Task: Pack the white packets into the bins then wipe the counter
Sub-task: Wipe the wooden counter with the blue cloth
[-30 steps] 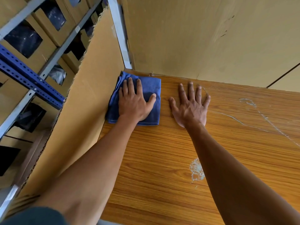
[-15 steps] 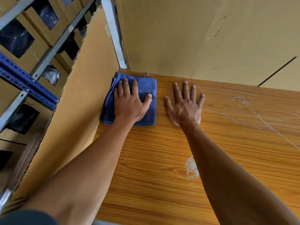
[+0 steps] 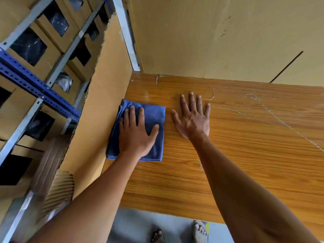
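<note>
Cloth (image 3: 154, 114) on counter (image 3: 245, 155) near its far-left corner, left hand (image 3: 135, 135) flat upon it, right hand (image 3: 192, 118) just right, shelving (image 3: 35, 85) far left.

The left hand (image 3: 136, 135) lies flat on a folded blue cloth (image 3: 154, 116). Just beside it, the right hand (image 3: 192, 120) rests flat on the wooden counter (image 3: 245, 155), fingers spread.

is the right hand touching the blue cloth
Apart. The head view shows a strip of bare counter between the right hand and the cloth; only the left hand lies on it.
</note>
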`<state>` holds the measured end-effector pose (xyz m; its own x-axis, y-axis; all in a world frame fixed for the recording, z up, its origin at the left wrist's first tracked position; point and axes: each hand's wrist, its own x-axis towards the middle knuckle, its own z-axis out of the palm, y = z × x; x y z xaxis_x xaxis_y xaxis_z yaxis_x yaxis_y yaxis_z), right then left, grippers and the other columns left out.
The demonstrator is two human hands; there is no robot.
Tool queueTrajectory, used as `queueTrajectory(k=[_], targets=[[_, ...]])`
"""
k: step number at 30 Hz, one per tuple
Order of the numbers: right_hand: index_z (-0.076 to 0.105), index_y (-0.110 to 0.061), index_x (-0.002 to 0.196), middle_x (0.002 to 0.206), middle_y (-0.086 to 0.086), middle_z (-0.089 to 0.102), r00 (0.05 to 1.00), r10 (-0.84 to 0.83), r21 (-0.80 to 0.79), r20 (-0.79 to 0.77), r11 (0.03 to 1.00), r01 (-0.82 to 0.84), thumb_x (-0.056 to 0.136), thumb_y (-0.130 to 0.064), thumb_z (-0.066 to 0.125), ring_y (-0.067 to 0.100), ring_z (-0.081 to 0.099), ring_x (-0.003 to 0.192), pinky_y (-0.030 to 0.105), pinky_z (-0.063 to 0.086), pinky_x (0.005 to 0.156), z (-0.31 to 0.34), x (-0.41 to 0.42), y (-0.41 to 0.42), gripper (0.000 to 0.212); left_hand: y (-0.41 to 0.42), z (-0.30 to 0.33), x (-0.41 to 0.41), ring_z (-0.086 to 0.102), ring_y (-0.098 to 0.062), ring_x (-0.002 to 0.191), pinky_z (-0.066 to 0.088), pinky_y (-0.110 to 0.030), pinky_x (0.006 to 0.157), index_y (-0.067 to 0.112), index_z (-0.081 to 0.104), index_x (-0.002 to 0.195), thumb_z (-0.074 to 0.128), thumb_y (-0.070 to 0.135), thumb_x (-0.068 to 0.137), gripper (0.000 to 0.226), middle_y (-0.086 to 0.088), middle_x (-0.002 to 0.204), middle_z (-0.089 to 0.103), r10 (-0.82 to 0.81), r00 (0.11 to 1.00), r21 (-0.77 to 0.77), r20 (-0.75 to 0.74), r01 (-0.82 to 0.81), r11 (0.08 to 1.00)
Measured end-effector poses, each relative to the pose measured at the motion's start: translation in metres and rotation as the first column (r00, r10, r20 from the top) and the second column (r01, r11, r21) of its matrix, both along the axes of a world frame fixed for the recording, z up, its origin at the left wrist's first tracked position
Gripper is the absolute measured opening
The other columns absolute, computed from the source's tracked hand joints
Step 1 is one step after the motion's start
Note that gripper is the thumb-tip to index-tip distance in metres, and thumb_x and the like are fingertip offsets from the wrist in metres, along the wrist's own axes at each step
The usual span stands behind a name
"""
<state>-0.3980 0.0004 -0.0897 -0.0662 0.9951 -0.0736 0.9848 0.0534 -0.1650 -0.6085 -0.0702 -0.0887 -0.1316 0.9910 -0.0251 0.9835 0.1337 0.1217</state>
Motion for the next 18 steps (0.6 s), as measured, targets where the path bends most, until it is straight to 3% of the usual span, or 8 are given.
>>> queueTrajectory(k=[3,12,18], targets=[[-0.006,-0.033,0.168,0.176,0.000,-0.015,1.000,0.015,0.000,-0.012,1.000,-0.015,0.101,-0.075,0.003,0.026,-0.017,0.162,0.060,-0.005,0.128,-0.002,-0.007,-0.018,0.079,-0.004,0.003,-0.003,0.008,-0.033,0.162,0.014,-0.053,0.131,0.020,0.015,0.169,0.020,0.079,0.098,0.092,-0.014,0.177,0.009,0.006,1.000,-0.021,-0.009,-0.006,1.000],[-0.004,-0.038,0.168,0.176,-0.003,-0.014,1.000,0.000,0.035,0.007,0.999,0.000,0.101,-0.074,0.002,0.025,-0.015,0.162,0.061,-0.003,0.128,-0.012,-0.010,-0.013,0.076,0.130,0.011,0.003,0.000,-0.032,0.163,0.004,-0.052,0.131,0.023,0.009,0.170,0.019,0.084,0.095,0.096,-0.013,0.177,0.001,0.039,0.999,-0.084,0.032,-0.037,0.996],[-0.006,-0.038,0.167,0.175,-0.003,-0.016,1.000,0.005,0.024,-0.002,1.000,-0.005,0.101,-0.075,0.001,0.026,-0.016,0.162,0.061,-0.003,0.128,-0.008,-0.009,-0.013,0.076,0.047,0.002,0.000,0.006,-0.033,0.163,0.009,-0.052,0.131,0.020,0.013,0.170,0.017,0.081,0.096,0.095,-0.015,0.177,0.007,0.009,1.000,0.005,0.006,-0.009,1.000]])
